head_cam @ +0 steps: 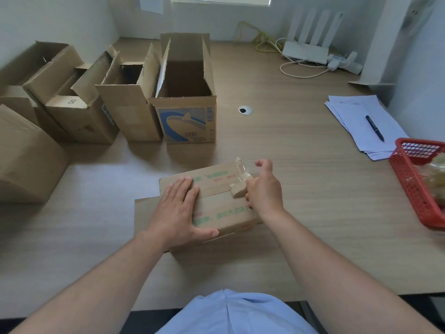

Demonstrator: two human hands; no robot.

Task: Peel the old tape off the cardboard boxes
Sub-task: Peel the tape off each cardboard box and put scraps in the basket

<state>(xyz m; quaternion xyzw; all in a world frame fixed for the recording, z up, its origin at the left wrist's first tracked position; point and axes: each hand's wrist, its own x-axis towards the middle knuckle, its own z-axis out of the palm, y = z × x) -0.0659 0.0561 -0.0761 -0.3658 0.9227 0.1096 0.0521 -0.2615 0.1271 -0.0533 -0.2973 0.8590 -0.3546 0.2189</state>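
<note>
A small closed cardboard box [218, 208] with green and red print lies on the table in front of me. My left hand [179, 208] rests flat on its top left, fingers straight and thumb along the near edge. A strip of clear tape [240, 180] stands lifted off the box's right end, crumpled and partly stuck. My right hand [263, 189] pinches that strip at the box's right side, with its other fingers raised.
Several open cardboard boxes [185, 92] stand in a row at the back left, and a larger one [26, 160] lies at the left edge. A red basket [409, 179] holding crumpled tape sits at the right, behind it papers [356, 116] with a pen [374, 128]. A white router [305, 51] and cables are at the back.
</note>
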